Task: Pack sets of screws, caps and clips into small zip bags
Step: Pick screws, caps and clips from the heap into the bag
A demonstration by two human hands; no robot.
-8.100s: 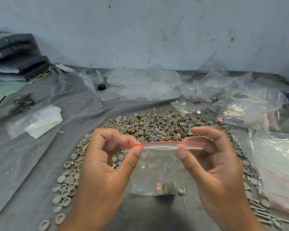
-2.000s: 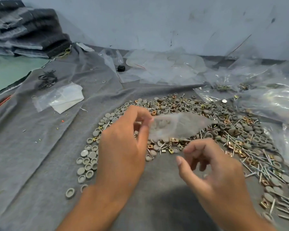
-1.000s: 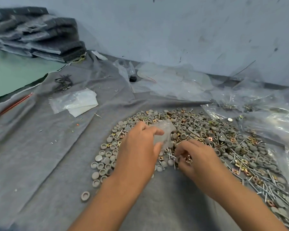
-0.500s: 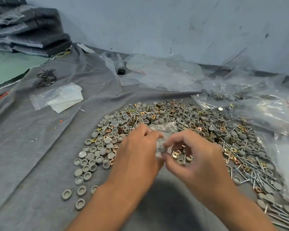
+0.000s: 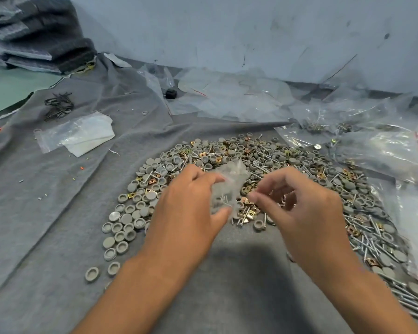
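- A small zip bag [image 5: 228, 183], clear and blurred, sits at frame centre, pinched between the left hand's [image 5: 188, 208] thumb and fingers.
- The right hand [image 5: 297, 208] hovers just beside it, fingers curled; whether they pinch anything cannot be told.
- Beneath both: a heap of caps, screws and clips [image 5: 263, 160] on the grey-clothed surface [image 5: 46, 213].

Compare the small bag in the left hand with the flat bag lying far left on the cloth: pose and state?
The small bag is off the cloth, crumpled and blurred, pinched by the left hand; the flat bag lies untouched on the grey cloth. A screw or two shows through the small bag; the flat bag seems to hold only a white sheet. Both are clear plastic.
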